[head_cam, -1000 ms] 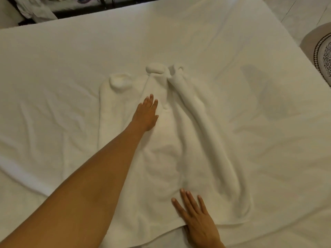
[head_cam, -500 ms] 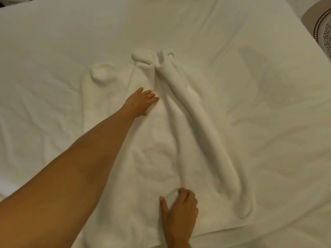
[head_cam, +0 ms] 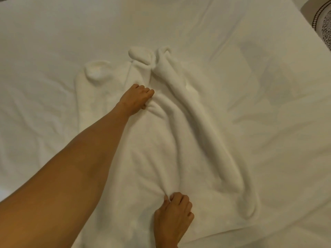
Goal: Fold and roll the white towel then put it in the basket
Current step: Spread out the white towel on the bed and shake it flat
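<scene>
The white towel is thick, plush terry cloth, matt and fuzzy, bunched into soft rounded ridges. Under it the bed sheet is thin woven cloth, smoother and flatter, matt too, with fine sharp creases. At the bed's far right corner shows a round thing with a dark patterned rim; its material cannot be told.
</scene>
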{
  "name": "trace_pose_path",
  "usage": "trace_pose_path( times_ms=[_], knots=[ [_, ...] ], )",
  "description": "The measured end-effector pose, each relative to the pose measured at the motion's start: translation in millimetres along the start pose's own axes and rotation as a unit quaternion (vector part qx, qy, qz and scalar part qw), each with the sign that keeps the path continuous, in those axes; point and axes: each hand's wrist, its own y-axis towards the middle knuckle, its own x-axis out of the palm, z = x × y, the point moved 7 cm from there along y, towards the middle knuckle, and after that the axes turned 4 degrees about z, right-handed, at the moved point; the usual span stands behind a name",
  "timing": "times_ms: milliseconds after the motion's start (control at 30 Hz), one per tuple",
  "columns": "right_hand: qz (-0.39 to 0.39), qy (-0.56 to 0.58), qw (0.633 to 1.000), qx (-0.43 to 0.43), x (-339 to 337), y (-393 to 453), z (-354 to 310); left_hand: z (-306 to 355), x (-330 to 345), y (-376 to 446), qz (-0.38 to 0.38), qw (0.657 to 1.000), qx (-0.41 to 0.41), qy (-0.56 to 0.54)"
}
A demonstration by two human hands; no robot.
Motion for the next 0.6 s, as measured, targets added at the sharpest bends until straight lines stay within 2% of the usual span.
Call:
trace_pose_path(
  times_ms=[167,333,400,533,600],
  knots=[
    [-0.004,0.052,0.998,0.046,-9,-11,-3,6,-21,-1,0.012,0.999,0.027,0.011],
    [0.012,0.147,0.983,0.11,-16,-3,14,11,-51,-18,0.095,0.994,0.058,0.0],
    [0.011,0.178,0.978,0.11,-20,-5,15,9,-59,-25,0.108,0.992,0.059,0.004],
    [-0.061,0.249,0.962,0.09,-18,-6,15,0,-65,-30,0.102,0.993,0.054,-0.007],
    [-0.072,0.227,0.969,0.063,-20,-8,14,1,-64,-29,0.073,0.995,0.064,0.006]
  ],
)
